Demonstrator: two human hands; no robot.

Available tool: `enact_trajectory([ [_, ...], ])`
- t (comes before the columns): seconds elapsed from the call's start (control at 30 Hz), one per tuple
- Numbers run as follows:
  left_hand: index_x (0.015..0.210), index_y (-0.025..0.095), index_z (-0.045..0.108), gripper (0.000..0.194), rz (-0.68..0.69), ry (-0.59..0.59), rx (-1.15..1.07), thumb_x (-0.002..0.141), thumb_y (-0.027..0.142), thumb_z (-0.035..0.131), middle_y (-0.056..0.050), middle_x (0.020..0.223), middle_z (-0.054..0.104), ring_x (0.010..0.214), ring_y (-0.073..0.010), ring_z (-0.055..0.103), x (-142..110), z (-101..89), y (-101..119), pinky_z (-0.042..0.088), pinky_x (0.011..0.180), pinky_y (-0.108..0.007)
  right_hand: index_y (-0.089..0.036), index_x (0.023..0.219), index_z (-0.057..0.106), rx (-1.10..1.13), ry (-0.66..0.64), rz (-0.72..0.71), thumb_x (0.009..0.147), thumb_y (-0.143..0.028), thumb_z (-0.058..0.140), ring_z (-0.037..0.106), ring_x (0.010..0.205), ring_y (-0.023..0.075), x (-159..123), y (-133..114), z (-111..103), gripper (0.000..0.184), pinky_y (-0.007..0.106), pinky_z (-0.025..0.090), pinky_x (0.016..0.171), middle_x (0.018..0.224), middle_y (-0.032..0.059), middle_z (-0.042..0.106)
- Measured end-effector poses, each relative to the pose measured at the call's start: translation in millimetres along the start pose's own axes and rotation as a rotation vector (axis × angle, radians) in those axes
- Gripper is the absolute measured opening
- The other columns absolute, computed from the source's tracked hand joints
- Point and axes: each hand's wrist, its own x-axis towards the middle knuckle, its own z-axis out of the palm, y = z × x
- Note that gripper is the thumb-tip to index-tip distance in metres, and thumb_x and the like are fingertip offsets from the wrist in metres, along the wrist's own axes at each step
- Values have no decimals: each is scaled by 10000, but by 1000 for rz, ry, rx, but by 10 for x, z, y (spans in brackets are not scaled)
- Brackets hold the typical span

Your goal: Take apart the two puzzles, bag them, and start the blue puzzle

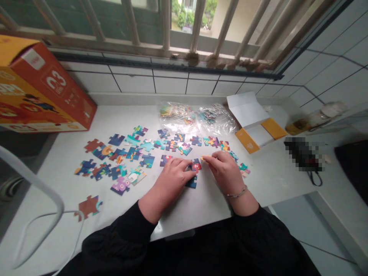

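Several dark blue jigsaw pieces, one with a red figure [196,165], lie together in front of me. My left hand [174,177] rests over them, fingers stretched and thumb apart, touching their left part and hiding some of it. Just to their right, my right hand [226,170] pinches a small yellow jigsaw piece [206,157] between thumb and fingers. Most of that piece is covered by the fingertips. Loose jigsaw pieces [133,152] spread across the left and back of the white table, and a brown piece [88,207] lies apart at the near left.
Two clear bags of pieces [176,115] lie at the back beside an open yellow-and-white box [250,122]. A large orange box [54,88] stands at left. A white curved tube [54,195] crosses the near left. At right are a bottle [316,117] and a blurred dark object [303,154].
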Motion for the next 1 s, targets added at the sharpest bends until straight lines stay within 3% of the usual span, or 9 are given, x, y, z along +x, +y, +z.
enact_trajectory([
  [0.1, 1302, 289, 809, 334, 18, -31, -19, 1038, 122, 689, -103, 1465, 729, 1322, -313, 644, -2, -10, 16, 486, 1171, -569, -201, 1354, 762, 7, -109, -18, 1118, -297, 614, 691, 1061, 291, -5, 18, 54, 295, 447, 581, 943, 1181, 137, 776],
  [0.3, 1490, 239, 677, 431, 0, -122, -90, 1083, 137, 577, -122, 1616, 640, 1506, -316, 565, 28, -61, 124, 332, 1326, -659, -165, 1443, 692, -129, -5, 202, 1018, -437, 766, 665, 1247, 411, -269, 134, -93, 510, 616, 562, 1073, 1363, 223, 740],
  [0.5, 1442, 249, 685, 347, -19, -137, -111, 1123, 241, 549, -131, 1568, 666, 1483, -312, 590, 49, -70, 153, 308, 1339, -671, -219, 1549, 618, 62, -156, 22, 1047, -219, 671, 646, 1399, 360, -56, 137, -7, 504, 596, 537, 1185, 1530, 173, 695],
  [0.63, 1392, 263, 699, 304, -50, -141, -104, 1103, 257, 604, -127, 1494, 694, 1431, -305, 617, 45, -76, 144, 293, 1337, -681, -217, 1441, 677, 182, -251, -31, 1035, -151, 676, 730, 1259, 303, 183, 121, 79, 412, 481, 602, 1095, 1383, 135, 775],
  [0.77, 1389, 263, 696, 308, -95, -133, -80, 1112, 220, 570, -125, 1495, 690, 1417, -306, 617, 53, -93, 148, 272, 1335, -707, -223, 1241, 753, 108, -250, 1, 1061, -189, 670, 767, 1074, 278, 240, 116, 87, 201, 408, 620, 944, 1189, 119, 816],
  [0.87, 1400, 247, 686, 321, -133, -146, -61, 1093, 224, 597, -135, 1524, 672, 1443, -334, 592, 65, -126, 159, 281, 1323, -735, -211, 1257, 753, 56, -203, 0, 1104, -195, 582, 778, 1005, 269, 207, 126, 73, 230, 393, 613, 895, 1138, 121, 829],
  [1.0, 1383, 235, 686, 314, -149, -134, -32, 1078, 253, 616, -146, 1505, 677, 1410, -353, 600, 72, -163, 168, 295, 1310, -746, -204, 1272, 748, 55, -53, 66, 1108, -224, 555, 783, 1064, 292, 199, 206, 26, 254, 440, 616, 966, 1177, 131, 830],
])
